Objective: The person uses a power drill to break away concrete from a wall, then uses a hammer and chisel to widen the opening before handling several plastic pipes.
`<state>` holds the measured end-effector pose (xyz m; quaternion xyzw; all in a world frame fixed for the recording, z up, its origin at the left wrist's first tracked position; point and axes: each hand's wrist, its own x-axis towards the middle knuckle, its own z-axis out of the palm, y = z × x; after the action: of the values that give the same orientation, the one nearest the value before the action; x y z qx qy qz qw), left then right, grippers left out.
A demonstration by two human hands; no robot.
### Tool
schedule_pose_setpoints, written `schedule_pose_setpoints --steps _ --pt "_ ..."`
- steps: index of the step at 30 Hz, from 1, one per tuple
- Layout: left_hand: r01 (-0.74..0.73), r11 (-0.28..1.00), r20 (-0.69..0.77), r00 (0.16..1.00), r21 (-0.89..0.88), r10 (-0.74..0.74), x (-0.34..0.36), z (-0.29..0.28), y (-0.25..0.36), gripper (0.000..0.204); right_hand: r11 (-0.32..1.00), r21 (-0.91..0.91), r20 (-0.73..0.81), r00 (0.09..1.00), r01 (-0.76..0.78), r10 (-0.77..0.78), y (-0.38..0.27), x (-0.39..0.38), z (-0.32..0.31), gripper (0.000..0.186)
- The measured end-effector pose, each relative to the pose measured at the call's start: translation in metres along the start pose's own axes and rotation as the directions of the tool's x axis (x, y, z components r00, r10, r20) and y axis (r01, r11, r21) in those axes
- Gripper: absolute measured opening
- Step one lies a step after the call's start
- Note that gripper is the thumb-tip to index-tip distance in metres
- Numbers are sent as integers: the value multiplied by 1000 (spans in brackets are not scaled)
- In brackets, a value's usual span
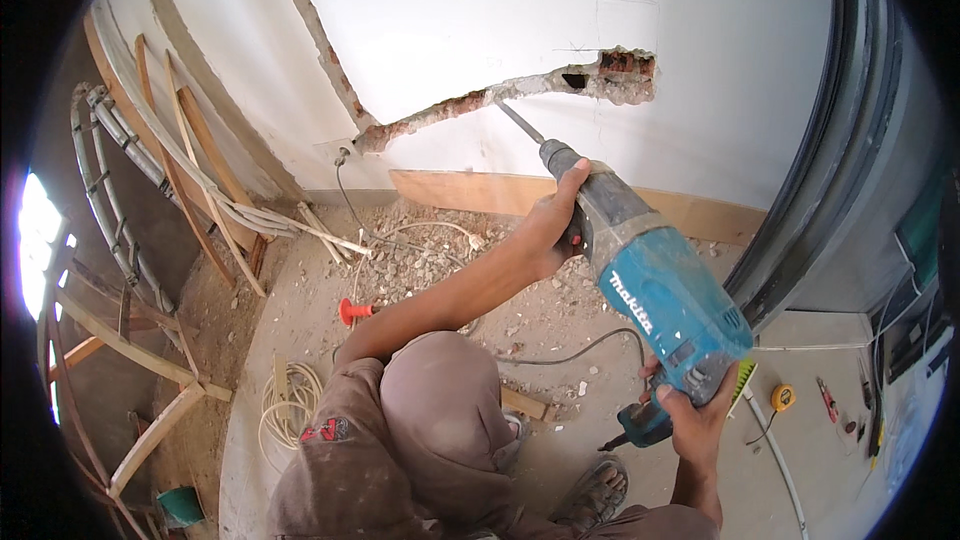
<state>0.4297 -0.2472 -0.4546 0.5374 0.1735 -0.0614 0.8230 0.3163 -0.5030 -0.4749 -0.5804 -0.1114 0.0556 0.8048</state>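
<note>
We note the teal rotary hammer [660, 300] running up-left from our right hand [697, 418], clenched on its rear grip, past the left hand [553, 225], wrapped round its neck, chisel [520, 123] tip in the wall groove [470, 103].

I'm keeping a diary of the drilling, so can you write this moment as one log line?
left hand: grips front of blue hammer drill | right hand: grips rear handle | bit: in wall groove | floor: rubble

Arms: your forearms are bare, no sleeves or gloves.
Trousers [400, 440]: dusty brown, a red mark at 8 o'clock.
Footwear: you wear an open sandal [597, 495], at 5 o'clock.
</note>
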Motion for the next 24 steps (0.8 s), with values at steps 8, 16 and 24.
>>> schedule_pose_setpoints --steps 8,16,24 --pt "-55 998 41 998 -21 56 19 -22 6 75 997 -77 37 999 5 -2 22 13 15 62" --pt "-75 996 73 994 -57 79 34 -14 21 74 989 -65 -19 991 -132 131 4 43 13 61" --pt "-78 994 109 990 -74 86 44 4 47 55 992 -90 41 995 -83 87 -43 90 0 62"
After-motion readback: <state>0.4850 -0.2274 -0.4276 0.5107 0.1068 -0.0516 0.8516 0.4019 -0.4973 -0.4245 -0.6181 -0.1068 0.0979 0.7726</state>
